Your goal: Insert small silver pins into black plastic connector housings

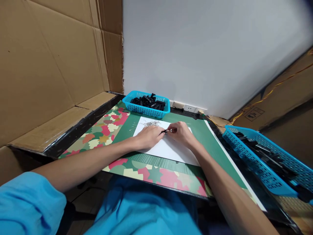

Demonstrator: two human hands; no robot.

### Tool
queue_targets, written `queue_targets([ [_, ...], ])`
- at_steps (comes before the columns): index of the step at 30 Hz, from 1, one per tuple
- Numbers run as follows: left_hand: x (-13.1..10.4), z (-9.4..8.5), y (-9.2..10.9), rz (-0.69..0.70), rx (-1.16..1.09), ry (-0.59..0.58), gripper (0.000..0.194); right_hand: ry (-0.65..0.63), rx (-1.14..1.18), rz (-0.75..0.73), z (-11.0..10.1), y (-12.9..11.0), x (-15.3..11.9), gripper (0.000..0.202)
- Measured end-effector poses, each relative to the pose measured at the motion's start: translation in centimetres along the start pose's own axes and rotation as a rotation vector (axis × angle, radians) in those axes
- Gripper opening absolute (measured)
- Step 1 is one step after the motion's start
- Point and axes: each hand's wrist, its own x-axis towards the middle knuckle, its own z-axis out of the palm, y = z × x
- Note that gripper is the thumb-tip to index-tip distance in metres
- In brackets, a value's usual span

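My left hand point(149, 136) is closed on a small black part point(163, 131), whose end sticks out past my fingers. Just to the right, the fingers of my right hand point(182, 132) are pinched together at the tip of that part. Something thin and shiny shows between the two hands, too small to name. Both hands are over a white sheet point(168, 151). A heap of tiny metal pieces point(152, 123) lies on the sheet, just beyond my left hand.
At the back stands a blue basket point(146, 111) of black parts. Another blue basket point(259, 174), holding longer black pieces, is at the right. A patterned green mat point(202, 137) covers the table. Cardboard point(49, 65) walls the left, and power sockets point(189, 108) line the back.
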Motion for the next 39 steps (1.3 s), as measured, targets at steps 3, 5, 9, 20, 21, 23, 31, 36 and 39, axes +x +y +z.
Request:
queue_targets([
  [3, 0.1, 0.1, -0.2, 0.011, -0.007, 0.012, 0.038, -0.021, -0.010, -0.020, -0.1, 0.3, 0.0, 0.015],
  [5, 0.1, 0.2, -0.2, 0.015, -0.011, 0.015, 0.038, -0.036, -0.020, -0.031, -0.2, 0.4, 0.0, 0.016],
  [9, 0.2, 0.2, -0.2, 0.018, -0.014, 0.015, 0.038, -0.057, -0.028, -0.036, -0.6, 0.4, 0.0, 0.017],
  [20, -0.1, -0.1, 0.0, 0.019, -0.039, 0.018, 0.040, -0.069, 0.018, -0.056, -0.9, 0.3, -0.2, 0.019],
  [21, -0.1, -0.1, 0.0, 0.018, -0.045, 0.019, 0.040, -0.067, 0.020, -0.056, -0.9, 0.4, -0.2, 0.020],
  [23, -0.1, 0.0, -0.1, 0.016, -0.058, 0.015, 0.040, -0.062, 0.014, -0.056, -0.7, 0.5, -0.1, 0.020],
  [31, 0.0, -0.1, -0.1, 0.024, -0.043, 0.008, 0.038, -0.037, -0.058, -0.071, -0.1, 0.3, -0.1, 0.018],
  [36, 0.0, 0.0, -0.1, 0.016, -0.037, 0.007, 0.036, -0.058, -0.146, -0.095, -0.4, -0.3, -0.2, 0.019],
  [39, 0.0, 0.0, -0.1, 0.018, -0.034, 0.000, 0.037, -0.062, -0.176, -0.092, -0.6, -0.5, -0.4, 0.020],
])
